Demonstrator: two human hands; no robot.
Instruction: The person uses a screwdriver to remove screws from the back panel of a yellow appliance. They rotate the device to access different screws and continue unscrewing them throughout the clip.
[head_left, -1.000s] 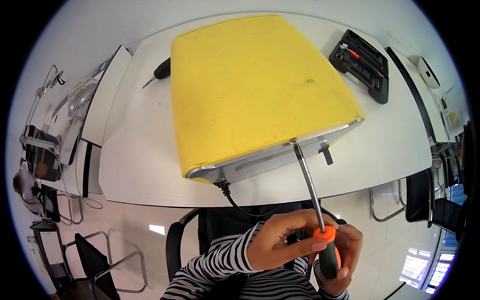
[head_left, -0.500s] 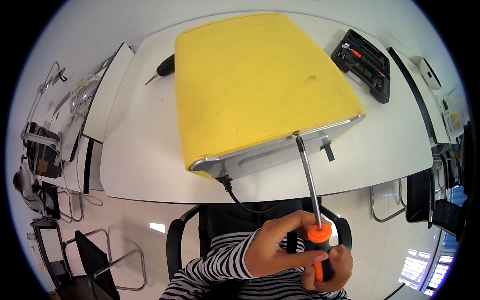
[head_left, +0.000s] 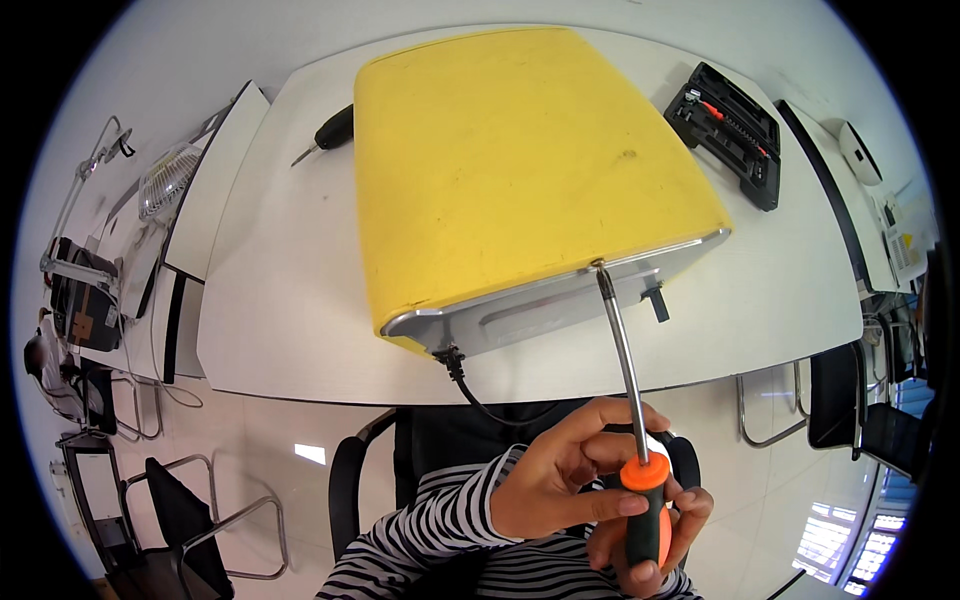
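Note:
A screwdriver with a long metal shaft and an orange-and-black handle slants up and away from me. Its tip sits at the near lower edge of a big yellow box-shaped casing, which has a grey metal panel on its near side. My left hand is around the top of the handle, thumb against it and fingers curled behind the shaft. From the right and below, the fingers of my right hand close round the handle. What the tip engages is too small to make out.
A black power cord leaves the casing and drops over the edge of the white table. Another screwdriver lies by the casing's left side. An opened black tool case lies at the far right. Chairs stand around.
The screwdriver's handle has turned and dropped slightly, its orange part now toward the right. My left fingers have loosened and spread a little, and my right fingers have shifted on the handle.

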